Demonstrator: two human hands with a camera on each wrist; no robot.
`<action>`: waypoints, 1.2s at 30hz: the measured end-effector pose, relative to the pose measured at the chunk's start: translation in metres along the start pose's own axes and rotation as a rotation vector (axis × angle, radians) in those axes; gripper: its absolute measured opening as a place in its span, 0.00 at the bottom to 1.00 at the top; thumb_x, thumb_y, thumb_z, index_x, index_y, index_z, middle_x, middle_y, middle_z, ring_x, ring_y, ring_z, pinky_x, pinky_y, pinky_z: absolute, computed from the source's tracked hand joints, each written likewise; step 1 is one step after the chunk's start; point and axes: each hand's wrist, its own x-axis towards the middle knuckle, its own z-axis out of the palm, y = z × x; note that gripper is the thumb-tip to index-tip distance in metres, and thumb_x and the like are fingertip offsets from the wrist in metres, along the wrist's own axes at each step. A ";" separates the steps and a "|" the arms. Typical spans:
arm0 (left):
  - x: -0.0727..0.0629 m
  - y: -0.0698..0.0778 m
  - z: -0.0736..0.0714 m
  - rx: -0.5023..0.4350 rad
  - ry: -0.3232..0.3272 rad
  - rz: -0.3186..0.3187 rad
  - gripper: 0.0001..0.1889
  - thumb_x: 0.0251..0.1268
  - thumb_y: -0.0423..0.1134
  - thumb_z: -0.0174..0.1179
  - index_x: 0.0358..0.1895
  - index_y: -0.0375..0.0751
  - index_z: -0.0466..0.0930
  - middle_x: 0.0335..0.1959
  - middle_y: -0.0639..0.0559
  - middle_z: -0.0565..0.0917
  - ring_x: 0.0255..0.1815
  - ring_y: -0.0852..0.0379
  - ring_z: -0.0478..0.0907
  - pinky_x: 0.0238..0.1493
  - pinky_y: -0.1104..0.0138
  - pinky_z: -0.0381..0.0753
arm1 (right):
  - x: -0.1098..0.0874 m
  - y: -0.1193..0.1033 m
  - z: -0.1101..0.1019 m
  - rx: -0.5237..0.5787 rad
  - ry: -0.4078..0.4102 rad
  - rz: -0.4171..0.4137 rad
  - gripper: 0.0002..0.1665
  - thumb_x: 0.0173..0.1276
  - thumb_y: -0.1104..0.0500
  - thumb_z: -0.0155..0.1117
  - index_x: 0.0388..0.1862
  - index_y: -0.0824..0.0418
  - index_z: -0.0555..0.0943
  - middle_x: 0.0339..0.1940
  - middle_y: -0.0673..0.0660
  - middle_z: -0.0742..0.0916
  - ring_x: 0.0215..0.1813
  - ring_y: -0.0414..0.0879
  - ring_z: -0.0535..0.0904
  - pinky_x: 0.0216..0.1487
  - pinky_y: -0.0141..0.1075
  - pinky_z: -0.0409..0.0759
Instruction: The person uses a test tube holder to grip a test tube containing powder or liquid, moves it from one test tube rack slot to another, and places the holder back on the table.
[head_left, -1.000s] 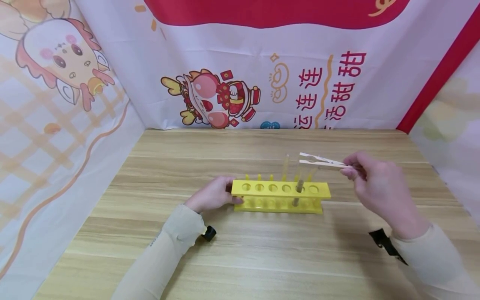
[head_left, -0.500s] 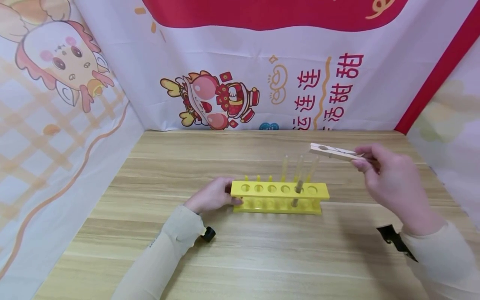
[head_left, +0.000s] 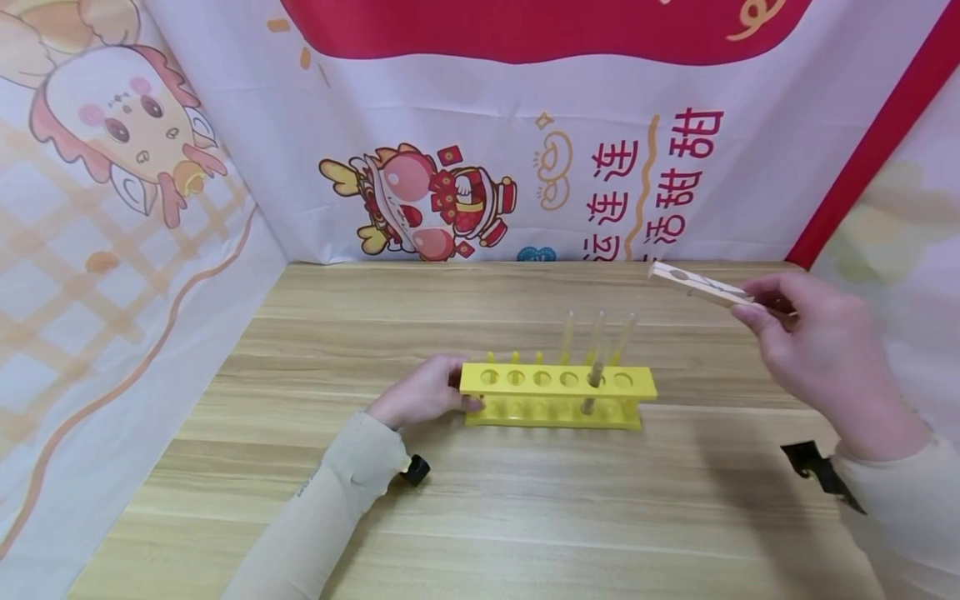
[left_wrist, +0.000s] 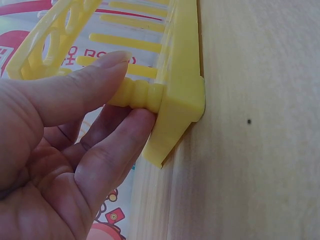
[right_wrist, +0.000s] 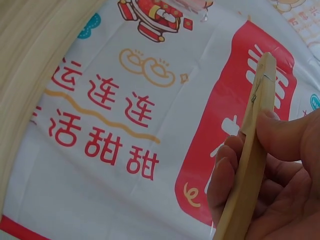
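Observation:
A yellow test tube rack (head_left: 495, 385) stands on the wooden table, with pegs along its back. In the left wrist view my left hand (left_wrist: 75, 130) pinches the ridged post at the rack's (left_wrist: 185, 60) end between thumb and fingers. One test tube (head_left: 590, 403) leans in the fifth hole from the left. Behind it, clear test tubes (head_left: 567, 337) sit over the pegs on the right. My right hand (head_left: 825, 346) holds a wooden test tube clamp (head_left: 701, 286) by its rear part, in the air right of the rack. The clamp's (right_wrist: 257, 130) front ends are together, with nothing between them.
Behind the table (head_left: 360, 317) hangs a white and red printed cloth (head_left: 465, 92). Another printed cloth (head_left: 97, 275) lines the left side, and a pale one (head_left: 907, 225) the right.
My right hand has carried the clamp right and away from the rack. The clamp's front ends, spread apart near the tubes earlier, have come together. The left hand keeps its grip.

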 end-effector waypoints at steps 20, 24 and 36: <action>-0.001 -0.001 0.000 -0.006 -0.004 0.000 0.17 0.57 0.34 0.72 0.51 0.50 0.83 0.47 0.59 0.85 0.48 0.56 0.79 0.58 0.54 0.72 | 0.002 0.034 -0.011 -0.075 -0.067 0.147 0.15 0.58 0.63 0.75 0.42 0.70 0.84 0.27 0.65 0.83 0.29 0.41 0.68 0.29 0.27 0.60; 0.000 -0.001 0.000 -0.010 -0.002 -0.007 0.17 0.57 0.34 0.73 0.50 0.50 0.84 0.47 0.60 0.85 0.47 0.55 0.79 0.58 0.54 0.72 | 0.002 0.044 -0.011 -0.094 -0.110 0.198 0.14 0.62 0.62 0.73 0.42 0.70 0.83 0.28 0.66 0.83 0.30 0.53 0.73 0.27 0.30 0.62; -0.001 -0.001 0.000 -0.021 -0.011 0.013 0.17 0.57 0.34 0.72 0.50 0.49 0.84 0.47 0.59 0.85 0.46 0.55 0.79 0.55 0.55 0.73 | -0.010 0.093 0.001 -0.127 -0.242 0.381 0.15 0.68 0.56 0.66 0.39 0.70 0.83 0.28 0.68 0.85 0.26 0.56 0.74 0.27 0.44 0.64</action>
